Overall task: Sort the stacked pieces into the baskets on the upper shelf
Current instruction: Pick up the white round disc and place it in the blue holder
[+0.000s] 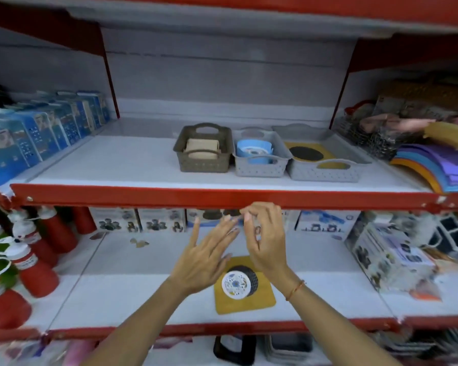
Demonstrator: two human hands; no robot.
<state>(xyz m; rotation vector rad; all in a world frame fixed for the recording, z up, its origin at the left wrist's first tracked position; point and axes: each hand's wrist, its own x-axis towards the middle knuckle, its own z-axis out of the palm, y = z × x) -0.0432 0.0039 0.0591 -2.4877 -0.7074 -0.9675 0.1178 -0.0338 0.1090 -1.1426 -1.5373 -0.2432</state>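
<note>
On the lower shelf lies a stack: a yellow square mat [245,299], a black round piece [251,277] on it, and a white patterned disc [236,283] on top. Above the stack, my left hand [206,256] is spread with fingers apart. Beside it my right hand [266,241] is raised near the red shelf edge with fingers curled; blur hides whether it pinches anything. On the upper shelf stand three baskets: a brown one [204,162] with beige pieces, a small grey one [259,169] with blue round pieces, and a wide grey one [325,173] with a yellow mat and black circle.
A red shelf rail [143,196] runs just above my hands. Blue boxes [37,133] fill the upper shelf's left, coloured mats [434,165] its right. Red bottles [35,260] stand at lower left, boxed goods [389,254] at lower right and along the back.
</note>
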